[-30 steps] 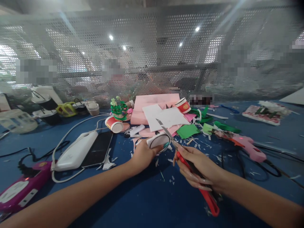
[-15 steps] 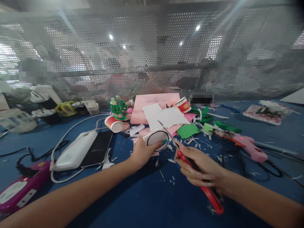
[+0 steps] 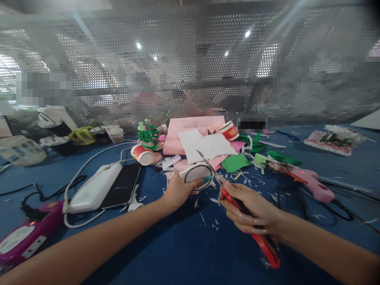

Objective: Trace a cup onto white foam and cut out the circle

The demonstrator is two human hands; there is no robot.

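My left hand [image 3: 179, 192] is closed on a small piece of white paper [image 3: 197, 174] marked with a black drawn circle, its thumb pressed over the lower edge. In my right hand [image 3: 247, 206] is a pair of scissors [image 3: 233, 198] with red handles, its blades pointing up and to the left. Those blades lie at the right edge of the paper piece. White scraps are scattered on the blue table [image 3: 190, 245] below both hands. Behind the hands lie white paper sheets [image 3: 204, 145] on top of pink paper [image 3: 173, 136].
Two red paper cups [image 3: 144, 155] [image 3: 229, 131], a green curled-paper plant [image 3: 148, 136] and green paper [image 3: 236, 163] lie ahead. A pink glue gun [image 3: 311, 184] is at right. At left are a white power bank [image 3: 95, 188], a phone [image 3: 122, 186] and a purple power strip [image 3: 38, 225].
The paper piece has shifted very slightly to the right in my left hand, against the scissor blades. My right hand is almost where it was.
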